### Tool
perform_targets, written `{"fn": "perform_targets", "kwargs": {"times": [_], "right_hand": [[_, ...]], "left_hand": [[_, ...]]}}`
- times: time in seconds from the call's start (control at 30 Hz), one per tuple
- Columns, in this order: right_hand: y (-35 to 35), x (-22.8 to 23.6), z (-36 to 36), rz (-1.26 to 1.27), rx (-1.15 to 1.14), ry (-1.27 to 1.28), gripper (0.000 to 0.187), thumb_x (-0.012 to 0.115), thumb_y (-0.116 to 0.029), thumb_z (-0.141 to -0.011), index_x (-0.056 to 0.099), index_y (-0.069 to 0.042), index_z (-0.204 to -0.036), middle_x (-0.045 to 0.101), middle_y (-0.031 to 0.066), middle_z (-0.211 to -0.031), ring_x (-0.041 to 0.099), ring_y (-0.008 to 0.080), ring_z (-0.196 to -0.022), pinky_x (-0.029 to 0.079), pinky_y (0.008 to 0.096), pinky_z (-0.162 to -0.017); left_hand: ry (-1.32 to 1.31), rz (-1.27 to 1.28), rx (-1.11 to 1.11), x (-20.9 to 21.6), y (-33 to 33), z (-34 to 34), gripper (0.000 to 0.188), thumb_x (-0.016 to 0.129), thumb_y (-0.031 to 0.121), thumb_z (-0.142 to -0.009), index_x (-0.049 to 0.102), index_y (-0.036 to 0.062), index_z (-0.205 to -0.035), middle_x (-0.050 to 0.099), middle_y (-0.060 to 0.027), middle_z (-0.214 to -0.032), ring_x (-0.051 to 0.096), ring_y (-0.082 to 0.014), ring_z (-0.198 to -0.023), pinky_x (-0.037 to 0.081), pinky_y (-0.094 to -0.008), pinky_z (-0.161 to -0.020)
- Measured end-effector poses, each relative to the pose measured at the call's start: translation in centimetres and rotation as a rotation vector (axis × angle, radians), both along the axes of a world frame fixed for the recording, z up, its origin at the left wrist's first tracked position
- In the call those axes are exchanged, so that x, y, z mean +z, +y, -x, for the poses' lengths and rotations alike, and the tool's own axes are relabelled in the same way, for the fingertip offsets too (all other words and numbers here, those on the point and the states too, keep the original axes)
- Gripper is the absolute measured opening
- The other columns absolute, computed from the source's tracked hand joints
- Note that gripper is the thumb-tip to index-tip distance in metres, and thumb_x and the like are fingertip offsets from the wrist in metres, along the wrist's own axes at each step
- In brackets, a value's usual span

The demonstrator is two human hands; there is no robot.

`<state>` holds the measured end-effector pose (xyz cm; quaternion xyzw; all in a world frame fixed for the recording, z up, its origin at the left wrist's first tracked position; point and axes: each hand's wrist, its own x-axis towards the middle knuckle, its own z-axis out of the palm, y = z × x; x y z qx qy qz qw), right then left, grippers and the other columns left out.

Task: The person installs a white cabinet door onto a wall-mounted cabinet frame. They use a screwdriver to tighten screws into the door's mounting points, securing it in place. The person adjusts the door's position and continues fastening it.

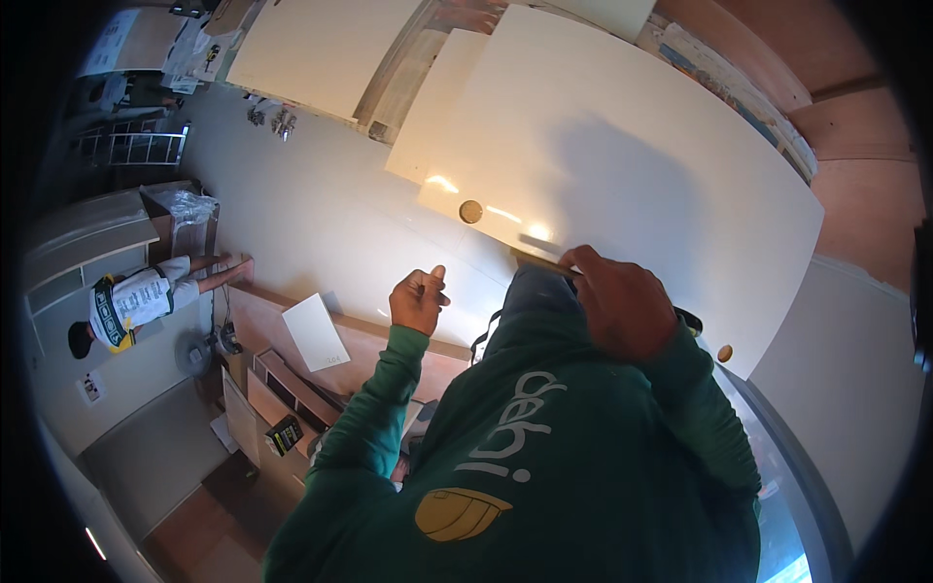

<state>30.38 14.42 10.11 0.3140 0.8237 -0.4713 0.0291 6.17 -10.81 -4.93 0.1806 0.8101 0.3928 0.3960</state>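
The right hand [627, 309] has its grip pinching a thin strip [544, 263] at the near edge of the white board [622, 175]; the left hand [418, 301] is clear, fingers curled, grip state indeterminate. The board beyond appears smooth, glossy and shadowed, with round brown spots [470, 211] near its edge.

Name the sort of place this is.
Probably a furniture or cabinet-making workshop, judging by the large, glossy white rectangular panel, the flat cream panel lying beyond it, and the long brown wooden board at left.
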Motion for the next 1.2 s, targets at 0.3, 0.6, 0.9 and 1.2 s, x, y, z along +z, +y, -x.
{"fn": "perform_targets", "kwargs": {"times": [0.3,0.6,0.9,1.2], "right_hand": [[-3.2,-2.9,9.3,-0.274,0.089,-0.175,0.019,0.064,-0.013,-0.094,0.064,-0.004,-0.111,0.071,0.0210,-0.091,0.072,0.0417,-0.087,0.058,0.0513,-0.080],[-4.0,-4.1,13.1,-0.221,0.068,-0.413,0.019,0.061,-0.016,-0.095,0.064,-0.002,-0.106,0.071,0.0223,-0.093,0.074,0.0425,-0.089,0.060,0.0513,-0.082],[-0.9,-1.1,15.2,-0.528,0.533,-0.442,0.018,0.061,-0.010,-0.094,0.072,-0.004,-0.107,0.069,0.0124,-0.090,0.075,0.0297,-0.081,0.060,0.0428,-0.072],[0.5,-0.6,18.9,-1.008,0.803,-0.273,0.008,0.068,-0.015,-0.085,0.074,-0.011,-0.083,0.064,0.0037,-0.081,0.064,0.0188,-0.080,0.045,0.0346,-0.082]], "left_hand": [[-0.562,-0.210,0.284,2.5,6.3,1.3,0.069,0.060,0.055,-0.104,0.046,0.0047,-0.150,0.064,-0.0145,-0.132,0.066,-0.0268,-0.112,0.061,-0.0421,-0.091],[-0.660,-0.231,0.281,0.4,8.9,2.4,0.039,0.061,0.045,-0.107,0.062,0.0056,-0.111,0.070,-0.0083,-0.106,0.071,-0.0187,-0.095,0.061,-0.0356,-0.078],[-0.639,-0.216,0.246,0.3,9.0,3.6,0.033,0.064,0.034,-0.107,0.065,0.0011,-0.104,0.070,-0.0069,-0.093,0.070,-0.0127,-0.080,0.060,-0.0293,-0.067],[-0.634,-0.175,0.189,1.3,8.8,4.7,0.031,0.067,0.030,-0.105,0.067,-0.0009,-0.105,0.074,-0.0085,-0.094,0.072,-0.0127,-0.088,0.059,-0.0276,-0.072]]}}
